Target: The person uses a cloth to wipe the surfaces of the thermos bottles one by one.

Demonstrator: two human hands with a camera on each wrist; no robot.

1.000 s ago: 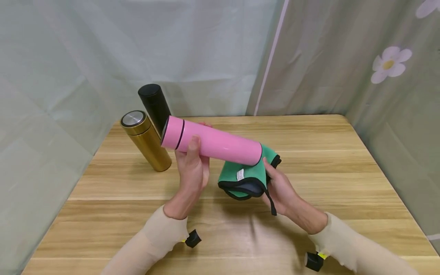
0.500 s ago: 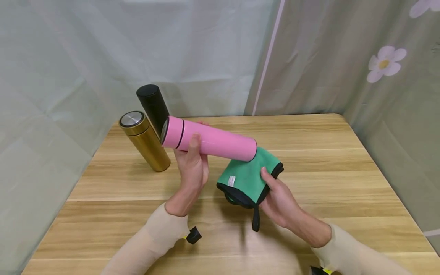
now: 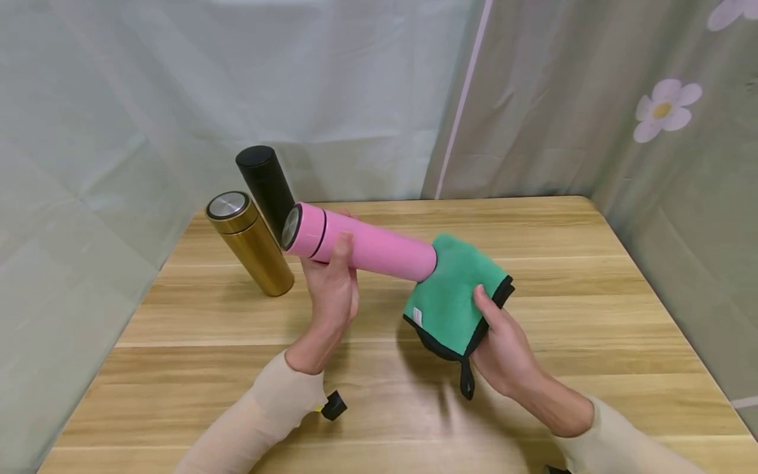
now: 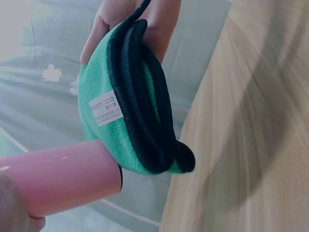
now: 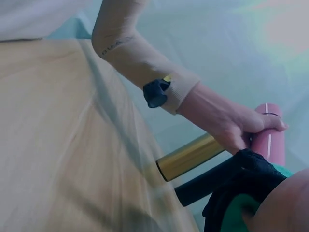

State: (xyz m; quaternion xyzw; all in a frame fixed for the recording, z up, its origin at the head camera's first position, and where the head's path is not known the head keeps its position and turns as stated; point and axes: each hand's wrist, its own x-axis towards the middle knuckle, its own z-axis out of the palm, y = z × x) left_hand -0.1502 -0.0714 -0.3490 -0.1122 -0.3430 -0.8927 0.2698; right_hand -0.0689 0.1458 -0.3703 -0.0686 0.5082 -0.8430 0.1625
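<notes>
A pink thermos bottle [image 3: 379, 247] is held tilted above the table, its lid end to the left. My left hand [image 3: 333, 283] grips it near the lid, thumb across the front. A folded green cloth [image 3: 454, 296] with black edging, a white label and a black loop is in my right hand [image 3: 509, 349], the thumb pressing on its top face. The cloth touches the bottle's base end, as the left wrist view also shows on the cloth [image 4: 104, 101]. The right hand's fingers under the cloth are mostly hidden.
A gold thermos [image 3: 251, 243] with a silver-topped lid stands at the left of the wooden table [image 3: 237, 382]. Just behind it is a black thermos [image 3: 266, 187], partly hidden by the pink one. Pale curtains [image 3: 326, 99] hang behind the table.
The right hand has drawn the cloth to the right and turned it so more of its green face shows. The pink bottle has tilted slightly, showing more of its lid top.
</notes>
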